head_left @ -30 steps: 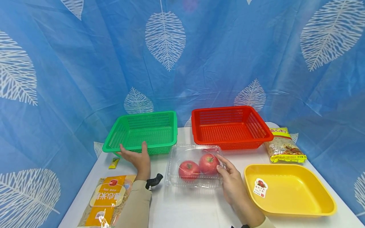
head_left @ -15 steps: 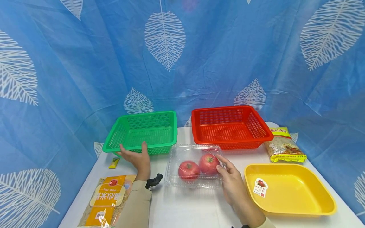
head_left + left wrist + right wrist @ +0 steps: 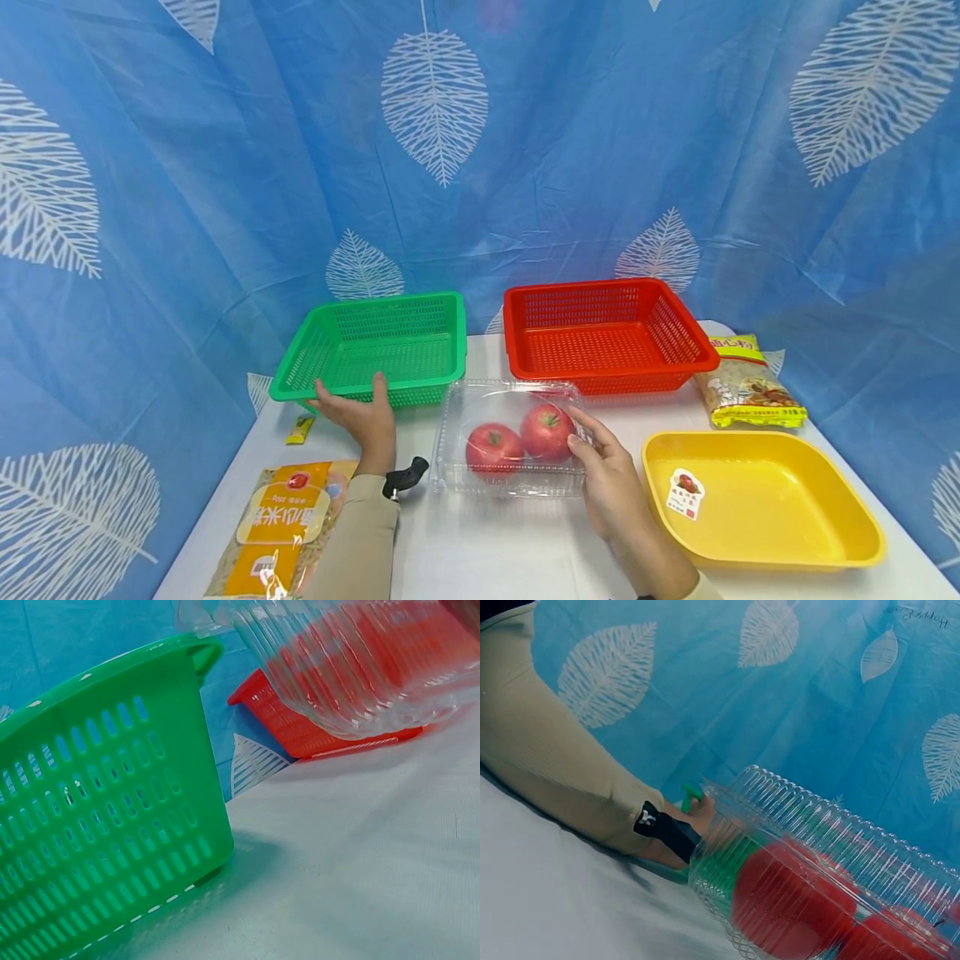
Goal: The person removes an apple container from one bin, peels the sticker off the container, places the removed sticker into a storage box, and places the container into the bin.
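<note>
**Clear apple box tipped up on one side, looks a bit dicey**

The right hand [image 3: 611, 487] has its fingers [image 3: 588, 429] curled round the 3 o'clock edge of the clear clamshell box [image 3: 510, 437], which sits mid-worktop, just at 6 o'clock of the red basket [image 3: 607, 333]. Two red apples [image 3: 521, 437] are inside. The left hand [image 3: 363, 417] grips the near rim of the green basket [image 3: 378, 346], thumb over the edge.

My worry: the wrist views show the box tilted, so the apples could roll to the low side. That thin plastic may flex or pop open in a one-sided grip.

White worktop [image 3: 517, 542], blue leaf-print curtain [image 3: 225, 167] all round. There's a yellow tray [image 3: 757, 554] at 4 o'clock, an orange food bag [image 3: 281, 525] at 8, and a yellow packet [image 3: 746, 383] at 2.
</note>
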The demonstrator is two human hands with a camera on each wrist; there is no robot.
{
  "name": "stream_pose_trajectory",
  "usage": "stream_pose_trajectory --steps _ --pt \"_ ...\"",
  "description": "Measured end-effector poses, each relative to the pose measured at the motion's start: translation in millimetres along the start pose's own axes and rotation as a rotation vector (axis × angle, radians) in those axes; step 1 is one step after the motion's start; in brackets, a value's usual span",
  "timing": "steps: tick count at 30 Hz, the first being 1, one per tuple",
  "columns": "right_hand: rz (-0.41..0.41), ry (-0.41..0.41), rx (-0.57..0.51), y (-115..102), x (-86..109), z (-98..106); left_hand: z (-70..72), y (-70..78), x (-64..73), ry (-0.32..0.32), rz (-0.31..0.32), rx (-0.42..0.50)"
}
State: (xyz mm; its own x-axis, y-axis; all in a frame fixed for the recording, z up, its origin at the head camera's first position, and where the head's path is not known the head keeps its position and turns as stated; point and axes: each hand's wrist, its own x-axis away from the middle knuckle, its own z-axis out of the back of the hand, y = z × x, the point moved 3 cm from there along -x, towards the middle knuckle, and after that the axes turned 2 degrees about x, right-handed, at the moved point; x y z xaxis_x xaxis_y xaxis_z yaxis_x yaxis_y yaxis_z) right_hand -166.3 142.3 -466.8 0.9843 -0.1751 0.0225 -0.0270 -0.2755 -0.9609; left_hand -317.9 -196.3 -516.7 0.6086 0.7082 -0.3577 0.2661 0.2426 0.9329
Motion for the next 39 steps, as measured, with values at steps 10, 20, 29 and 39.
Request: stream_pose_trajectory --steps 10,20,29,39 --pt "0.021 -0.023 0.024 -5.2 4.3 -1.4 0.2 1.1 0.4 -0.006 -0.005 0.011" --pt "0.022 -0.024 0.024 -9.0 4.6 -3.1 1.2 4.0 1.3 -0.010 0.009 -0.003" --pt "0.033 -0.036 0.030 -12.3 4.8 -3.6 -0.2 2.6 0.7 -0.016 0.010 0.013" --pt "0.053 -0.051 -0.026 -14.6 1.1 -12.8 0.4 2.3 1.0 -0.010 0.015 -0.001"
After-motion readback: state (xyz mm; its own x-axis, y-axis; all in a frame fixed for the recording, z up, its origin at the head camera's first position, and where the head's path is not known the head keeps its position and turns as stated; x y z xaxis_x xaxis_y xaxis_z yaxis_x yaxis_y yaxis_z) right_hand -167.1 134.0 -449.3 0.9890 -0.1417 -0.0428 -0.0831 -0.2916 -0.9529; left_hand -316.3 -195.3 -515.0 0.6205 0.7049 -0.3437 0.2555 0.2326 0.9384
